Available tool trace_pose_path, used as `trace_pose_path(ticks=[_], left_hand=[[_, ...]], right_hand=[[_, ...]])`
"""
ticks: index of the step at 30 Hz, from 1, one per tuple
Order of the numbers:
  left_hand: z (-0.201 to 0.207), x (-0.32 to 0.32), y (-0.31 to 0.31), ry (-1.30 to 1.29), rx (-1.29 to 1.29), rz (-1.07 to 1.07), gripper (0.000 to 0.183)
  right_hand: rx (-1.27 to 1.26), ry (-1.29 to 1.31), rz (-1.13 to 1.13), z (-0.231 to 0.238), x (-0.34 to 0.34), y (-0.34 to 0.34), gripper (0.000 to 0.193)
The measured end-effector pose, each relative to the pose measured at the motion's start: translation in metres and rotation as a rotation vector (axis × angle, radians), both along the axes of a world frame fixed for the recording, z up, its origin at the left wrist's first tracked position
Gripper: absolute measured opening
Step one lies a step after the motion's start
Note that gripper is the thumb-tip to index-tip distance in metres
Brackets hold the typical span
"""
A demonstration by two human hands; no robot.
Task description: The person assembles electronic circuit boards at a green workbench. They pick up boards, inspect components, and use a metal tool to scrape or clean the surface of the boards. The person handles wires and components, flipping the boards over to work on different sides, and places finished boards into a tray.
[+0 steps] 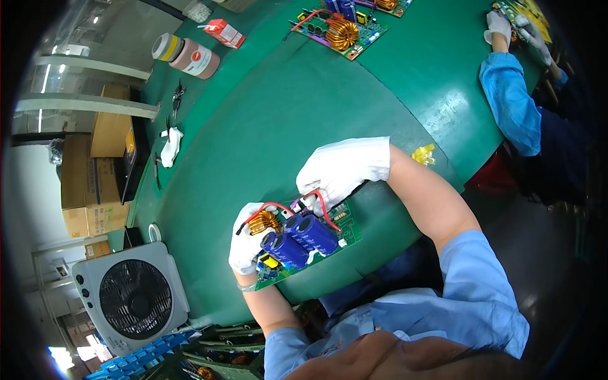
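Held the board (348, 235) at six o'clock in view, by the surface (247, 145)'s near edge. Had the left grip (240, 250) clamped on its nine-o'clock end, beside the coil (263, 221); had the right grip (342, 168) at its twelve-o'clock side, near a red wire (323, 209); could not tell whether closed on anything. Seemed stiff but fragile, probably heaviest at the blue capacitors (318, 235), and best taken by the bare rim.

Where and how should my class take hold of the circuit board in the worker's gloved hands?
Probably by the thin edge at the right end of the circuit board, where flat green margin shows. Come from the right: the left hand covers the left end and the right hand is at the far edge. Avoid the blue cylinders and copper coil, which bulge from its face.
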State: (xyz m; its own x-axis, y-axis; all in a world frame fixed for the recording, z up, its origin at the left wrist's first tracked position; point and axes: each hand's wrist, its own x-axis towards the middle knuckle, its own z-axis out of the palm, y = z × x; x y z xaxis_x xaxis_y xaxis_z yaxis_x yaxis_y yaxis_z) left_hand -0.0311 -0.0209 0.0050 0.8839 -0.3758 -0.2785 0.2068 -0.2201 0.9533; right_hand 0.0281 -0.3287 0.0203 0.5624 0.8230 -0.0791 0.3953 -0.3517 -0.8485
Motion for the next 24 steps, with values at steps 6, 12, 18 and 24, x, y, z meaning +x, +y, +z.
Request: trace_pose_path(ticks=[6, 12, 18, 24], left_hand=[[0.007, -0.005, -0.004, -0.004, 0.068, 0.015, 0.054], [0.003, -0.004, -0.002, 0.005, 0.058, 0.028, 0.055], [0.007, -0.005, -0.005, 0.025, 0.051, 0.037, 0.055], [0.005, -0.001, -0.002, 0.013, 0.012, -0.009, 0.053]], right_hand=[[-0.041, 0.006, -0.012, 0.014, -0.010, 0.000, 0.017], [-0.069, 0.006, 0.003, 0.016, -0.010, -0.003, 0.019], [-0.140, -0.102, 0.062, 0.015, -0.012, 0.003, 0.024], [-0.055, -0.069, 0.022, 0.004, -0.013, -0.004, 0.034]])
